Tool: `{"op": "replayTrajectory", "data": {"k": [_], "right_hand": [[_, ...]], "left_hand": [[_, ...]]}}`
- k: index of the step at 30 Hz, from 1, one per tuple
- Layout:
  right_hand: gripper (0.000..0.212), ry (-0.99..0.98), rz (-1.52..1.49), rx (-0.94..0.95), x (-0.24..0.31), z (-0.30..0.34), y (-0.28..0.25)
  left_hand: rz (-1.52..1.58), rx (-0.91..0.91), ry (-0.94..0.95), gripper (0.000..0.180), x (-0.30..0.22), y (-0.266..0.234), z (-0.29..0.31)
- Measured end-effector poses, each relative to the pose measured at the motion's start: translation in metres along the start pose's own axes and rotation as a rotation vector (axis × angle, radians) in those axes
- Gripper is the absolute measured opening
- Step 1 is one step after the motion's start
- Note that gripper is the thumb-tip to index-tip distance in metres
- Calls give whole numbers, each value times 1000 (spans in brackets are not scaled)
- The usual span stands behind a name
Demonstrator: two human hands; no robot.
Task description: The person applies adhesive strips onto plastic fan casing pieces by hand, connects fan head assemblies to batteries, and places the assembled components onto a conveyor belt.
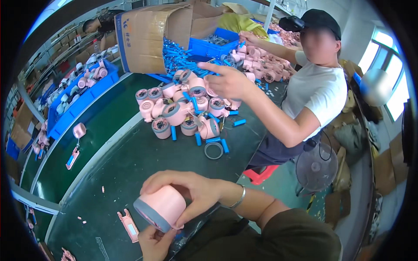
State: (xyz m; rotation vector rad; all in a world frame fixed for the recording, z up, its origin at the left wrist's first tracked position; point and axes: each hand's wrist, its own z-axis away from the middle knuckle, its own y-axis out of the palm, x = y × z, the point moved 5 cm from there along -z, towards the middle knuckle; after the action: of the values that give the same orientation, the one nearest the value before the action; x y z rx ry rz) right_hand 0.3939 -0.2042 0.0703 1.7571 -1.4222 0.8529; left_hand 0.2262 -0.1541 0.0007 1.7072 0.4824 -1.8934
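A pink, cup-shaped fan housing [164,203] with a grey rim is held tilted over the near part of the dark green bench. My right hand [196,189], with a silver bangle at its wrist, wraps round the top and side of it. Below, my left hand [154,244] pinches its lower edge near the grey rim; a small pink piece shows there, partly covered by fingers. Just left of my hands lies a flat pink handle shell [129,225] with a pale rectangle on it. The housing's inner face is turned away from view.
Ahead are piled pink fan housings [174,114] with blue cylindrical batteries [239,122] and a loose grey ring [214,151]. A cardboard box [143,41] spills more batteries. A co-worker [315,82] reaches over the pile from the right. Blue bins [87,98] stand left, beyond a belt.
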Motion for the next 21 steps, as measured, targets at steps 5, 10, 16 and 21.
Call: {"op": "replayTrajectory", "data": {"k": [5, 10, 16, 21], "right_hand": [[72, -93, 63, 41, 5, 1, 11], [70, -87, -138, 72, 7, 3, 20], [70, -113, -199, -33, 2, 7, 17], [63, -223, -133, 40, 9, 7, 18]], "left_hand": [[-359, -5, 223, 15, -2, -11, 14], [-465, -61, 379, 21, -36, -5, 26], [-323, -13, 429, 24, -36, -2, 31], [-368, 40, 492, 24, -54, 1, 33]]}}
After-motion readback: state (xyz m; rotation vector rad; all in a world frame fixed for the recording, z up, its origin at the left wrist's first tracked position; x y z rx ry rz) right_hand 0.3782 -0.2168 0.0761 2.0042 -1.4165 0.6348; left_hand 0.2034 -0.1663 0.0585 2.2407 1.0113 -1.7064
